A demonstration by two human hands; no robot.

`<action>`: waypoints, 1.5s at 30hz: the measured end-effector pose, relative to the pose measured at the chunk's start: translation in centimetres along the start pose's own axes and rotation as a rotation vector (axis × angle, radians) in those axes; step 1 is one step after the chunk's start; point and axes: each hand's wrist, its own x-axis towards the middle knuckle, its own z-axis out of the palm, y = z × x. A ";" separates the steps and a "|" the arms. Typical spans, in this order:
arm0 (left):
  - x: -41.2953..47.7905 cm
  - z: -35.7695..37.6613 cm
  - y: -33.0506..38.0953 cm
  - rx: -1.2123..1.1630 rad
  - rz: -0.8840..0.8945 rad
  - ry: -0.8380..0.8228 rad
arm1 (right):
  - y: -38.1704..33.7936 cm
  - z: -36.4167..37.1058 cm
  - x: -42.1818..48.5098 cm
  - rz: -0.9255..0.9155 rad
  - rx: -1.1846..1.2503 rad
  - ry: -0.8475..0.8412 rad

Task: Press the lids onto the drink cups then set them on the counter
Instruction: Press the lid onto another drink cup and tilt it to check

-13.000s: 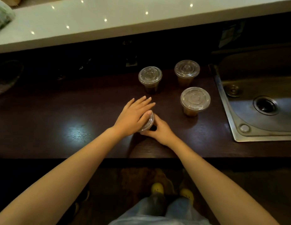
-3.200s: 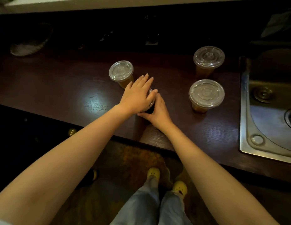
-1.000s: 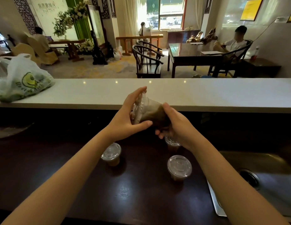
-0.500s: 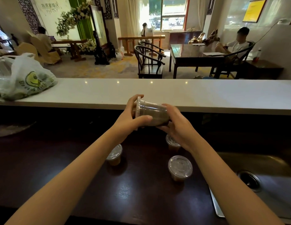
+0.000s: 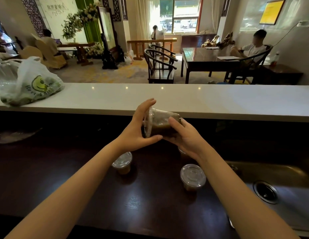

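Observation:
A clear lidded drink cup [image 5: 160, 123] with brown liquid lies on its side in the air, just below the white counter [image 5: 219, 100]. My left hand [image 5: 138, 128] grips its lid end, palm over the lid and thumb under it. My right hand [image 5: 184, 137] grips the cup's body from the right. Below on the dark worktop [image 5: 146, 200] stand lidded cups: one at the left [image 5: 122, 163], one at the right [image 5: 193, 176], and a third [image 5: 182, 152] mostly hidden behind my right wrist.
A plastic bag [image 5: 31, 83] lies on the white counter's left end. A steel sink [image 5: 279, 192] with a drain sits at the right of the worktop. Beyond the counter are chairs, tables and seated people.
Both hands lifted the cup off the worktop and turned it onto its side. Over the last second it sank slightly and tilted closer to horizontal; the view rose to the room.

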 end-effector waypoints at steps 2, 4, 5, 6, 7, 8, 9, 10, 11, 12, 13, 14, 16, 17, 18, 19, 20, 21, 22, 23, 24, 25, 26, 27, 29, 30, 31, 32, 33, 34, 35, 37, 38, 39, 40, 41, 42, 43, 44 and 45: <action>-0.2 -0.2 -0.5 -0.089 -0.124 -0.024 | -0.5 -0.4 0.3 -0.019 -0.125 0.040; 0.1 -0.3 -1.2 -0.074 -0.191 -0.012 | -1.2 -0.7 0.9 -0.025 -0.321 0.054; 0.3 -0.2 -1.6 -0.028 -0.200 0.005 | -1.7 -0.7 1.3 -0.029 -0.423 0.059; 0.7 0.0 -2.1 0.028 -0.205 0.027 | -2.2 -0.7 1.9 -0.036 -0.511 0.067; 1.1 0.3 -2.4 0.075 -0.213 0.052 | -2.8 -0.5 2.5 -0.045 -0.584 0.075; 1.6 0.6 -2.7 0.103 -0.221 0.079 | -3.5 -0.2 3.2 -0.053 -0.651 0.081; 2.0 0.9 -2.9 0.107 -0.233 0.108 | -4.2 0.1 3.9 -0.061 -0.717 0.083; 2.5 1.2 -3.0 0.086 -0.250 0.136 | -4.8 0.4 4.6 -0.067 -0.786 0.083; 3.0 1.5 -3.1 0.050 -0.268 0.163 | -5.5 0.7 5.3 -0.067 -0.847 0.081; 3.4 1.6 -3.3 0.008 -0.292 0.184 | -6.0 0.9 6.1 -0.060 -0.897 0.076; 3.9 1.8 -3.6 -0.036 -0.325 0.197 | -6.5 1.0 6.9 -0.044 -0.933 0.070; 4.3 1.9 -4.0 -0.079 -0.370 0.200 | -6.8 1.1 7.5 -0.018 -0.957 0.063; 5.3 1.9 -4.7 -0.144 -0.467 0.184 | -7.4 1.0 8.7 0.028 -1.001 0.057; 5.7 2.0 -4.9 -0.165 -0.503 0.168 | -7.7 0.9 9.1 0.046 -1.024 0.055; 6.2 2.0 -5.0 -0.183 -0.521 0.158 | -7.9 0.8 9.6 0.064 -1.040 0.055; 6.5 1.9 -5.1 -0.200 -0.531 0.152 | -8.2 0.7 9.9 0.084 -1.046 0.052; 6.9 1.8 -5.1 -0.214 -0.534 0.148 | -8.4 0.7 10.2 0.105 -1.049 0.047; 7.2 1.7 -4.9 -0.225 -0.540 0.143 | -8.6 0.6 10.4 0.124 -1.050 0.045; 7.6 1.6 -4.9 -0.238 -0.545 0.134 | -8.8 0.5 10.6 0.135 -1.052 0.049; 7.9 1.5 -4.8 -0.250 -0.558 0.124 | -9.0 0.4 10.9 0.138 -1.057 0.057; 8.1 1.4 -4.9 -0.261 -0.569 0.113 | -9.1 0.4 11.0 0.138 -1.063 0.065; 8.3 1.3 -4.9 -0.266 -0.581 0.101 | -9.3 0.4 11.1 0.138 -1.067 0.072; 8.5 1.2 -4.8 -0.272 -0.585 0.089 | -9.4 0.5 11.1 0.139 -1.063 0.075; 8.6 1.1 -4.5 -0.304 -0.587 0.081 | -9.6 0.6 11.0 0.141 -1.049 0.078; 8.4 0.8 -4.0 -0.547 -0.590 0.125 | -9.9 0.6 10.5 0.134 -0.979 0.101; 8.2 0.6 -3.8 -0.731 -0.602 0.174 | -9.9 0.5 10.1 0.127 -0.915 0.121; 7.8 0.5 -3.6 -0.894 -0.628 0.196 | -9.8 0.3 9.6 0.122 -0.830 0.143; 7.3 0.4 -3.4 -1.027 -0.675 0.177 | -9.5 0.2 8.9 0.112 -0.728 0.157; 6.7 0.4 -3.2 -1.110 -0.736 0.122 | -9.1 0.1 8.3 0.092 -0.627 0.163; 6.3 0.3 -2.9 -1.179 -0.785 0.059 | -8.6 0.1 7.6 0.064 -0.540 0.168; 6.2 0.3 -2.8 -1.251 -0.800 0.005 | -8.0 0.2 6.9 0.035 -0.479 0.174; 6.6 -0.1 -2.1 -1.350 -0.800 0.007 | -6.8 0.4 5.8 -0.017 -0.459 0.188; 6.9 -0.4 -1.6 -1.339 -0.815 0.025 | -6.3 0.5 5.4 -0.042 -0.484 0.193; 7.3 -0.7 -0.9 -1.295 -0.833 0.032 | -6.0 0.6 5.0 -0.062 -0.513 0.194; 7.6 -1.1 -0.3 -1.231 -0.855 0.034 | -5.8 0.6 4.7 -0.068 -0.528 0.191; 8.0 -1.5 0.0 -1.159 -0.868 0.027 | -5.8 0.5 4.4 -0.061 -0.515 0.182; 8.3 -2.0 0.2 -1.072 -0.866 0.013 | -5.9 0.4 4.0 -0.040 -0.466 0.161; 8.6 -2.4 0.3 -0.967 -0.846 -0.015 | -6.2 0.4 3.7 0.005 -0.388 0.135; 8.8 -2.9 0.6 -0.847 -0.813 -0.055 | -6.5 0.3 3.5 0.069 -0.302 0.113; 9.1 -3.4 0.9 -0.727 -0.779 -0.102 | -6.8 0.3 3.4 0.143 -0.227 0.095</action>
